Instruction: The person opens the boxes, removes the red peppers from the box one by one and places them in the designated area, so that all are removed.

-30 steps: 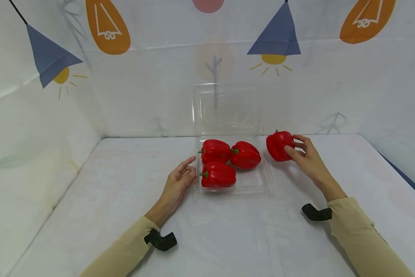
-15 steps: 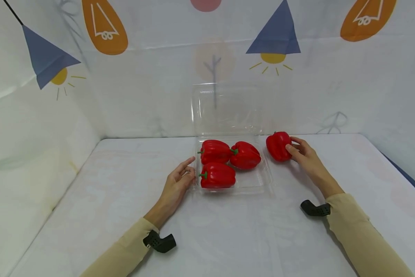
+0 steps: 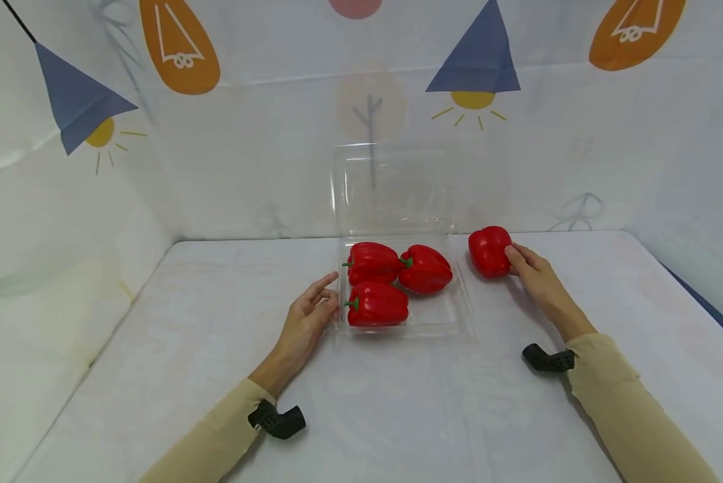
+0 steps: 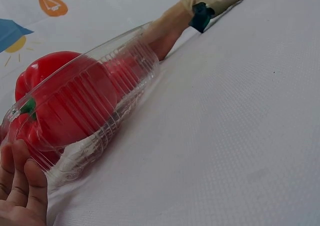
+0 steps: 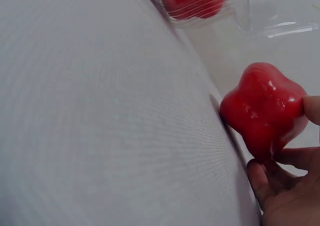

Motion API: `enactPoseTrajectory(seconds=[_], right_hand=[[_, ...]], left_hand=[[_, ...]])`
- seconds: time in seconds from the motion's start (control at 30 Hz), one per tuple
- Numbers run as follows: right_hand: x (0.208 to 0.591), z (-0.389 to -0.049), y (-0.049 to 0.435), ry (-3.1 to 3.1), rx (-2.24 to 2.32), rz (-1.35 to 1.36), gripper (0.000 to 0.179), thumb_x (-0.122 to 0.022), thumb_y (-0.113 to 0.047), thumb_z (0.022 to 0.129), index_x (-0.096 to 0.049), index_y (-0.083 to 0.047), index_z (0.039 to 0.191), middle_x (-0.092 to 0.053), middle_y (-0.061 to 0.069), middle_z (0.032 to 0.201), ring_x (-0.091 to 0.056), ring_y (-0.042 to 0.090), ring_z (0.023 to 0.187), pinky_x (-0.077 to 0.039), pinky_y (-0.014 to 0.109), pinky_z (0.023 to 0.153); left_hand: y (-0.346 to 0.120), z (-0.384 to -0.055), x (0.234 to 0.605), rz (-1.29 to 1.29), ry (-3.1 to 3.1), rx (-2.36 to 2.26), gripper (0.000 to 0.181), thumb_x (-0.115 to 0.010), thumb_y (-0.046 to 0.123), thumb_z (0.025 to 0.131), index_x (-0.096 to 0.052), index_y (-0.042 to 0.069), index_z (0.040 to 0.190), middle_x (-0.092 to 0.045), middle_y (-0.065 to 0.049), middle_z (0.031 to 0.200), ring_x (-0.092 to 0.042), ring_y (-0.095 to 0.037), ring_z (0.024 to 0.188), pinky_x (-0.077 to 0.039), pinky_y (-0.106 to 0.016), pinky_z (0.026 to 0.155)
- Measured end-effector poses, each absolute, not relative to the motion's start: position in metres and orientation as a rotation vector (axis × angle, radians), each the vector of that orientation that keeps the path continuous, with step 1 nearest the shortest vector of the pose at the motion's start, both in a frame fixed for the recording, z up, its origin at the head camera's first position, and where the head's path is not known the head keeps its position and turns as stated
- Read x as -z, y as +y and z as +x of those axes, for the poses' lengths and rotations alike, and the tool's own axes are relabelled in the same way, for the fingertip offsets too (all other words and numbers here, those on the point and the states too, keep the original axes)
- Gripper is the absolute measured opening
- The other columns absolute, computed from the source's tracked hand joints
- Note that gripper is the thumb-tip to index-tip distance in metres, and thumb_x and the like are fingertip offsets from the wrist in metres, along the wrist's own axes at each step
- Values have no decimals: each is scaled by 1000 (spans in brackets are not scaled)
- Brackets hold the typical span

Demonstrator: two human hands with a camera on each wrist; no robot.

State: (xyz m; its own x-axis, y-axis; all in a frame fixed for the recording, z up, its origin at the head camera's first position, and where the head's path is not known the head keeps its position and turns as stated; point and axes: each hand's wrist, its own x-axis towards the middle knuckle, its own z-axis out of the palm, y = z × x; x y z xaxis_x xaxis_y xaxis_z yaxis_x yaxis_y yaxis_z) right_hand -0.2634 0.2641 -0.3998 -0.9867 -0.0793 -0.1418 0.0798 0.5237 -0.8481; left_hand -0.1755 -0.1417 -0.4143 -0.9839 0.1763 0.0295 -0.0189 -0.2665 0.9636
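Note:
My right hand (image 3: 533,276) holds a red bell pepper (image 3: 489,251) between thumb and fingers, to the right of a clear plastic clamshell box (image 3: 435,324). The right wrist view shows the lobed bottom of that bell pepper (image 5: 265,108) close over the white cloth, its stem hidden. Three more red bell peppers lie inside the box: one at the back left (image 3: 373,263), one at the right (image 3: 425,270) and one at the front left (image 3: 377,304). At the box's left wall rest the fingertips of my left hand (image 3: 304,323), index finger extended and the others loosely bent.
The box's clear lid (image 3: 394,188) stands raised at the back, in front of a printed white cloth wall (image 3: 247,154). White cloth covers the table (image 3: 398,409). Each sleeve carries a black wrist mount (image 3: 277,420).
My right hand has turned the held bell pepper so its green stem no longer shows, and shifted it slightly. The left hand stays at the box wall.

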Motion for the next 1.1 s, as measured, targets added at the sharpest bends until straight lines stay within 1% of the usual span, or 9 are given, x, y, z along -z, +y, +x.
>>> enactPoseTrajectory(seconds=[0.27,0.47,0.6,0.73,0.83,0.87,0.93,1.03,1.1], right_hand=[[404,-262,266,2675,1461,-61,74,-25,-51,99,-14,1,149,-29,32,146,-38,48,126,-21,63,109],[404,-260,267,2694,1488,-86,70,-26,-48,100,-15,0,150,-27,29,149,-40,46,125,-25,60,109],[405,-260,269,2689,1516,-91,68,-26,-46,101,-15,0,150,-25,27,151,-39,44,127,-27,57,109],[405,-261,269,2697,1520,-96,67,-26,-45,101,-15,0,150,-25,27,151,-39,43,127,-28,57,108],[406,-261,269,2716,1522,-117,65,-27,-43,101,-17,-1,150,-28,26,150,-41,40,126,-30,55,108],[407,-261,268,2725,1522,-123,64,-27,-42,101,-18,-2,150,-29,25,149,-41,39,125,-32,53,107],[408,-261,269,2739,1527,-131,62,-27,-41,102,-19,-2,149,-31,25,148,-42,36,123,-38,45,107],[409,-260,269,2752,1534,-126,62,-28,-42,101,-21,-2,149,-33,23,147,-41,33,122,-43,27,100],[410,-260,269,2748,1552,-120,63,-29,-43,101,-21,-2,148,-33,22,146,-41,31,122,-43,14,93]], left_hand=[[-143,-174,415,181,1849,-2374,51,-52,10,95,-37,8,143,-50,-2,99,-51,-8,81,-45,-16,73],[-143,-175,415,168,1830,-2381,53,-53,10,94,-36,7,144,-50,-3,100,-51,-7,81,-45,-15,72],[-142,-176,415,183,1827,-2378,53,-53,10,94,-35,7,144,-50,-2,99,-50,-7,79,-44,-14,71],[-143,-175,414,187,1833,-2374,52,-53,10,94,-36,8,144,-50,1,97,-50,-7,78,-44,-14,70],[-143,-176,415,183,1835,-2380,51,-52,10,95,-37,9,143,-50,1,97,-50,-6,78,-44,-14,70],[-143,-176,415,183,1834,-2380,51,-52,10,95,-37,9,143,-50,1,97,-50,-6,79,-44,-14,70],[-144,-176,415,187,1831,-2379,51,-52,10,95,-37,9,144,-50,0,97,-51,-6,79,-45,-14,71],[-143,-176,415,194,1820,-2376,52,-52,10,95,-36,8,144,-50,0,97,-51,-7,79,-45,-14,72],[-143,-177,415,202,1818,-2375,52,-51,10,95,-35,8,144,-49,0,97,-51,-7,78,-45,-15,72]])
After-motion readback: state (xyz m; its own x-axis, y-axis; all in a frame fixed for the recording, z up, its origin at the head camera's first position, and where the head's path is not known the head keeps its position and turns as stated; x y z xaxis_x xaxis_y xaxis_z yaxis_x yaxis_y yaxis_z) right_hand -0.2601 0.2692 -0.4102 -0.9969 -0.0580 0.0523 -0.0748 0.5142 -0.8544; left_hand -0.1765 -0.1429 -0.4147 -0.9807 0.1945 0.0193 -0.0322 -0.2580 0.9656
